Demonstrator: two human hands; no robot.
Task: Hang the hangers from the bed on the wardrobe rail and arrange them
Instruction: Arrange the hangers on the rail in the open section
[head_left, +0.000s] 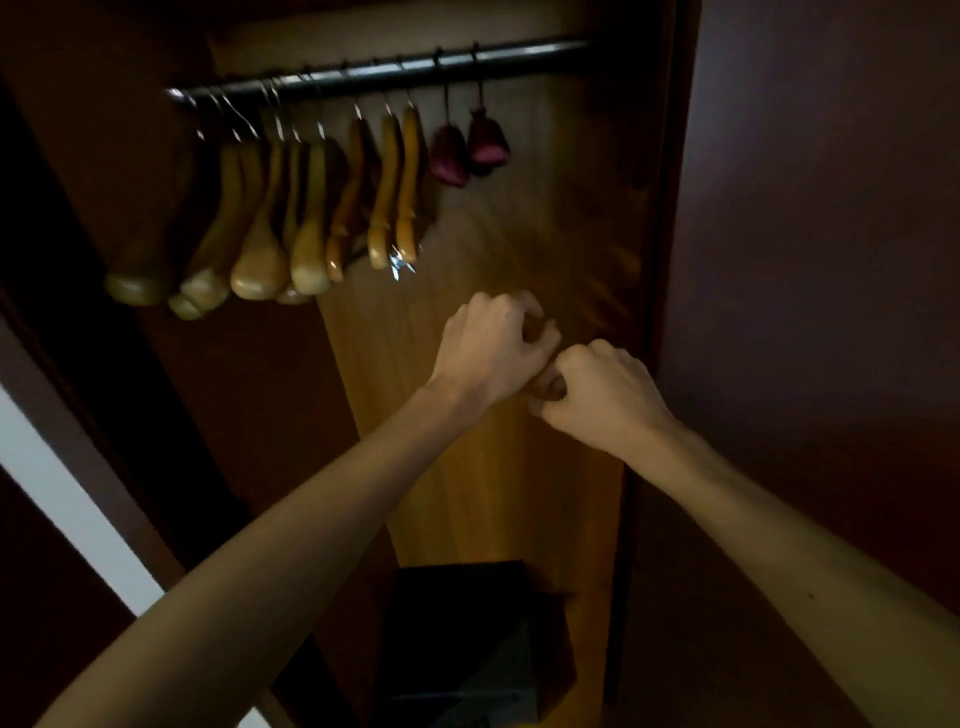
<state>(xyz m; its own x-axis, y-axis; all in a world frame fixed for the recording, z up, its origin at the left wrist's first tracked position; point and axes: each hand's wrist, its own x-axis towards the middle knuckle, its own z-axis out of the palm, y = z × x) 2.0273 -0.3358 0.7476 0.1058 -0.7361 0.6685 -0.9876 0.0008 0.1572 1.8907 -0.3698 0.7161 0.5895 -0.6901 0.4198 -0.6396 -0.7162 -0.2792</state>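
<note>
A dark metal rail (395, 70) runs across the top of the open wardrobe. Several wooden hangers (311, 218) hang from its left and middle part, bunched close and tilted. To their right hang two small padded burgundy hangers (449, 156). My left hand (488, 348) and my right hand (597, 395) are below the rail, in front of the wardrobe's back panel. Their curled fingers meet knuckle to knuckle. No hanger shows in either hand. The bed is out of view.
The right end of the rail carries nothing. A shiny metal clip (401, 265) dangles under one wooden hanger. A dark box (467, 639) stands on the wardrobe floor below my arms. A dark side panel (805, 260) closes the right, and a door frame (78, 395) the left.
</note>
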